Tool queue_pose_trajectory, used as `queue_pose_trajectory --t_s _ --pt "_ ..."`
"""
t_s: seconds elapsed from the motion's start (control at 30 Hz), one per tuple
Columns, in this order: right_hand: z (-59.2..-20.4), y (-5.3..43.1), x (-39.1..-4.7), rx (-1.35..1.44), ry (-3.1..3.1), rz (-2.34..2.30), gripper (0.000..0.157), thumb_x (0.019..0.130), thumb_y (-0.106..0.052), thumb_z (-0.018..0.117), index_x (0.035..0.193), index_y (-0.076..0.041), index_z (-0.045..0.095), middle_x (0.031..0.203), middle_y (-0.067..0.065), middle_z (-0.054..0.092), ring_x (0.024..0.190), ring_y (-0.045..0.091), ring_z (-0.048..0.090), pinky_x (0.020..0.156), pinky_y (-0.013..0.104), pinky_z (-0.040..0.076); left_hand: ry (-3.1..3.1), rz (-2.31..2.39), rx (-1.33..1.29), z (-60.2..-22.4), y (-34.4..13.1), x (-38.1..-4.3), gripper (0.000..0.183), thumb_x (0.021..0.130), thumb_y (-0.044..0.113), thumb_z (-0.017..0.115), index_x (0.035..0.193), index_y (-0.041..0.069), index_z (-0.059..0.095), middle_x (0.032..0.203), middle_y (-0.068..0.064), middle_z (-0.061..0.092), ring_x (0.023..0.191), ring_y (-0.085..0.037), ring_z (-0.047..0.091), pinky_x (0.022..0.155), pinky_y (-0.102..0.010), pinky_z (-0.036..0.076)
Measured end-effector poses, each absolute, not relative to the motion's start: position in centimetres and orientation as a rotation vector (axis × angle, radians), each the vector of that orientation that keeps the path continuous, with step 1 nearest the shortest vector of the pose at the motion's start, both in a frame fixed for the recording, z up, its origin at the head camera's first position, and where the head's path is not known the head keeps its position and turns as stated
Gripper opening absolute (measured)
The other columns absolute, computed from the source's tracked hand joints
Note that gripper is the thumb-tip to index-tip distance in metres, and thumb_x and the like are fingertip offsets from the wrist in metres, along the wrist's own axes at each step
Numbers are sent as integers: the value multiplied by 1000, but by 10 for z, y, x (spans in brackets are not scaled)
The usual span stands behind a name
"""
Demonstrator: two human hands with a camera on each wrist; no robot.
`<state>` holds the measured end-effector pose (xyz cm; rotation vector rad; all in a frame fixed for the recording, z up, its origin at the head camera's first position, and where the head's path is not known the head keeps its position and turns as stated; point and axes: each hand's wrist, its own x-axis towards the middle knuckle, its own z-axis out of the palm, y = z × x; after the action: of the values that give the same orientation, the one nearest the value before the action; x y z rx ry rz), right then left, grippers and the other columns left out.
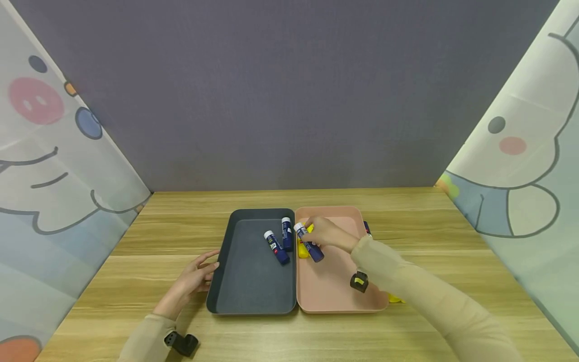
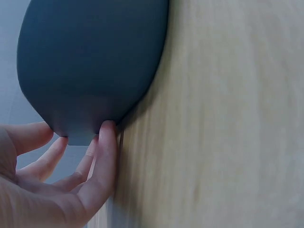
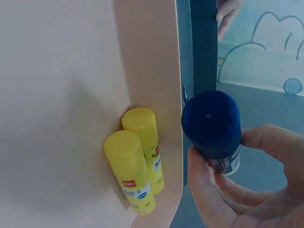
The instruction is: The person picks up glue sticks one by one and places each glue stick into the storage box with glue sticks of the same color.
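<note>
My right hand (image 1: 326, 234) pinches a dark blue glue stick (image 1: 312, 247) with a white end between thumb and fingers. It is over the left side of the pink tray (image 1: 336, 286), near the edge shared with the dark grey tray (image 1: 251, 296). In the right wrist view, two yellow glue sticks (image 3: 128, 159) lie below it against the pink tray's wall. Inside the grey tray are two more blue glue sticks, one slanted (image 1: 277, 247) and one nearly straight (image 1: 287, 234). My left hand (image 1: 194, 276) touches the grey tray's left side, its fingertips at the wall and rim.
Right of the pink tray, part of a dark blue item (image 1: 367, 228) and some yellow items (image 1: 396, 298) show past the rim and sleeve. A grey panel (image 1: 289, 100) rises behind the wooden table (image 1: 135, 266), with cartoon-printed sheets on both sides.
</note>
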<state>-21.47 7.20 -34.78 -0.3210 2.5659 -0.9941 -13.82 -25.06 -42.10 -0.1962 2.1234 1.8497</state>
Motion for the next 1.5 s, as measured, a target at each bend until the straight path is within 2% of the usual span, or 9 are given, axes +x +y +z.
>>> queue_pose_trajectory --t_s 0.2,0.4,0.53,0.7,0.8,0.87,0.93,1.03,1.5 --pt "-346 58 -218 -363 2543 -971 34 79 -8 61 109 5 53 69 7 55 52 14 51 57 35 51 2107 1848 -190 -420 -250 -138 53 92 14 47 139 4 23 72 1 45 55 -8 39 54 -27 41" --pt "-346 45 -223 -383 2517 -930 36 79 -9 62 110 6 53 55 4 48 45 13 47 56 35 51 2095 1860 -180 -420 -251 -138 54 92 15 48 139 4 22 78 -1 51 56 -8 42 55 -28 42" --pt "-344 35 -225 -410 2507 -914 31 79 -8 62 105 8 55 58 5 49 49 15 51 54 33 51 2095 1859 -175 -420 -251 -138 54 92 15 47 139 4 22 78 -1 51 56 -8 42 56 -29 43" --pt "-343 21 -225 -439 2483 -896 33 80 -9 62 106 8 54 64 7 51 54 18 52 57 35 51 2099 1854 -181 -420 -251 -138 54 92 15 47 139 4 23 73 1 45 55 -8 38 54 -28 41" --pt "-344 12 -224 -477 2479 -871 21 80 -11 62 92 6 59 61 6 50 51 18 52 56 35 51 2099 1857 -189 -420 -250 -138 54 92 15 47 139 4 23 72 1 43 55 -8 36 53 -27 40" --pt "-346 7 -224 -498 2487 -851 14 79 -11 63 75 2 59 56 4 47 48 17 50 54 34 51 2097 1860 -192 -420 -251 -138 54 92 15 47 139 4 23 71 1 42 55 -8 36 53 -27 39" --pt "-347 2 -224 -509 2501 -822 23 79 -11 63 61 -3 52 51 4 43 46 16 48 54 34 51 2097 1857 -191 -419 -251 -138 53 92 15 47 139 4 23 71 1 42 55 -8 36 54 -27 39" --pt "-350 -6 -225 -497 2521 -794 28 78 -11 63 56 -7 47 50 2 41 44 15 49 53 33 51 2102 1850 -190 -419 -251 -139 53 93 15 46 139 4 22 70 1 41 55 -8 35 54 -28 38" --pt "-359 -33 -224 -485 2535 -693 16 78 -13 63 77 -3 50 61 5 48 54 19 56 51 30 50 2097 1860 -188 -420 -251 -138 53 92 14 46 139 4 23 69 1 38 54 -9 33 53 -27 37"
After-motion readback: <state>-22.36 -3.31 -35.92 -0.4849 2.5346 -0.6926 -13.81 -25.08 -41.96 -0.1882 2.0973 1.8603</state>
